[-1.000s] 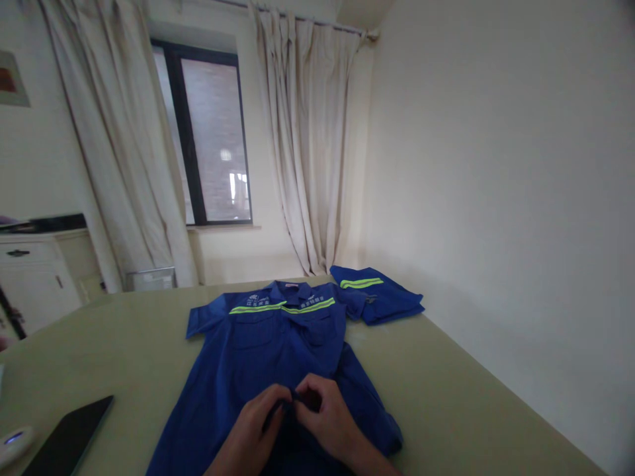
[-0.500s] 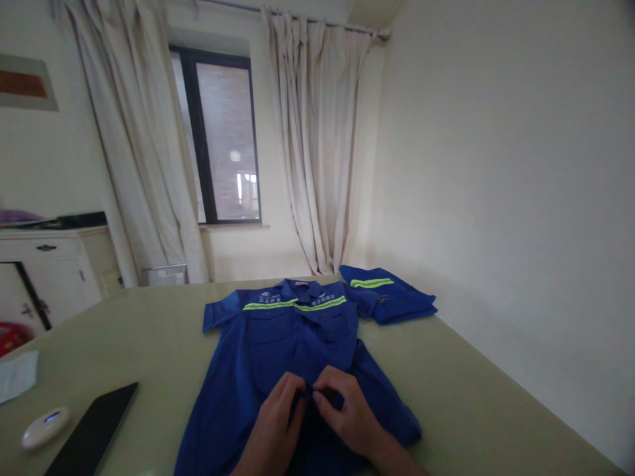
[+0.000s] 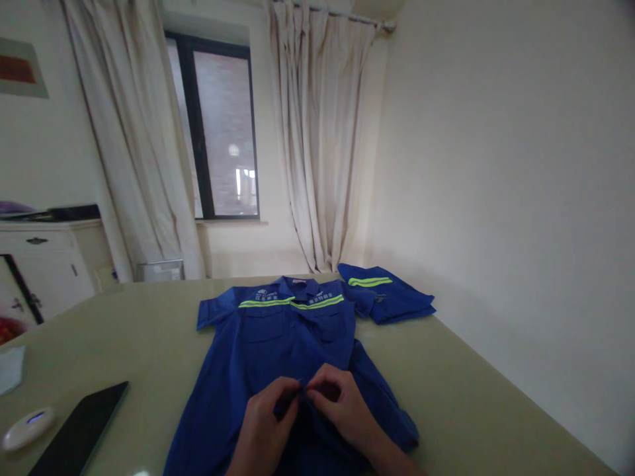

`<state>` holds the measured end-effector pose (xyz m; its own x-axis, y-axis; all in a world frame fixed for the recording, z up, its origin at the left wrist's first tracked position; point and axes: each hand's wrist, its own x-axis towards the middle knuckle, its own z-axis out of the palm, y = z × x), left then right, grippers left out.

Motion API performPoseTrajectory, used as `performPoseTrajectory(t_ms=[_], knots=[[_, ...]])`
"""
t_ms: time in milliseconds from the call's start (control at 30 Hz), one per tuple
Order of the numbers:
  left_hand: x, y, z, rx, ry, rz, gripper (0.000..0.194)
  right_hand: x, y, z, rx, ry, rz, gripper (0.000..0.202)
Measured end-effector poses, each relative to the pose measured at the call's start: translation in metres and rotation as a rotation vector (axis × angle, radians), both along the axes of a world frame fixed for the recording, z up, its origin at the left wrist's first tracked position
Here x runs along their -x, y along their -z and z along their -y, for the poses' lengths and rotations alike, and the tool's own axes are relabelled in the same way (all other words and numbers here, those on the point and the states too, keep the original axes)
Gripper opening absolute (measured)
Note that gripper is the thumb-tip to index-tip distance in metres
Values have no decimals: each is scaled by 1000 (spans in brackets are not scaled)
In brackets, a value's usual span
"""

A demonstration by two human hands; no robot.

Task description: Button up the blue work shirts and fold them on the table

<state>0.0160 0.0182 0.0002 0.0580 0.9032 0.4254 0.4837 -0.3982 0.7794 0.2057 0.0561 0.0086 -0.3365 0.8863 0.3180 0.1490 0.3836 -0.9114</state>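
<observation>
A blue short-sleeved work shirt (image 3: 268, 330) with yellow-green reflective stripes across its chest lies front up, its collar at the far side. Over its lower front, my left hand (image 3: 270, 416) pinches the shirt's front edge between thumb and index finger. Right beside it, my right hand (image 3: 342, 403) pinches the same edge, the fingertips of both hands almost touching. Whether a button sits between the fingers is too small to tell. A folded blue garment (image 3: 397, 301) with a similar stripe lies beyond the shirt's right sleeve.
On the greenish table (image 3: 143, 337), a dark flat tablet-like device (image 3: 82, 430), a white oval device (image 3: 28, 428) and a pale sheet (image 3: 10, 369) lie at the left. A wall borders the table's right side. A white cabinet (image 3: 49, 258) stands at the far left.
My left hand's fingers have shifted and its wrist has turned slightly, while both hands stay at the shirt's front edge. The view has moved a little, shifting the table items leftward.
</observation>
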Motion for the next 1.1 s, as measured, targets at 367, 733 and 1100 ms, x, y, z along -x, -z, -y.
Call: performPoseTrajectory(t_ms=[367, 733, 1100], knots=[[1, 3, -1, 66, 58, -46, 10, -1, -6, -1, -59, -37, 54, 18], [2, 0, -2, 31, 43, -16, 12, 4, -11, 7, -64, 69, 147, 7], [3, 5, -7, 186, 95, 192, 14, 3, -4, 3, -57, 44, 136, 9]])
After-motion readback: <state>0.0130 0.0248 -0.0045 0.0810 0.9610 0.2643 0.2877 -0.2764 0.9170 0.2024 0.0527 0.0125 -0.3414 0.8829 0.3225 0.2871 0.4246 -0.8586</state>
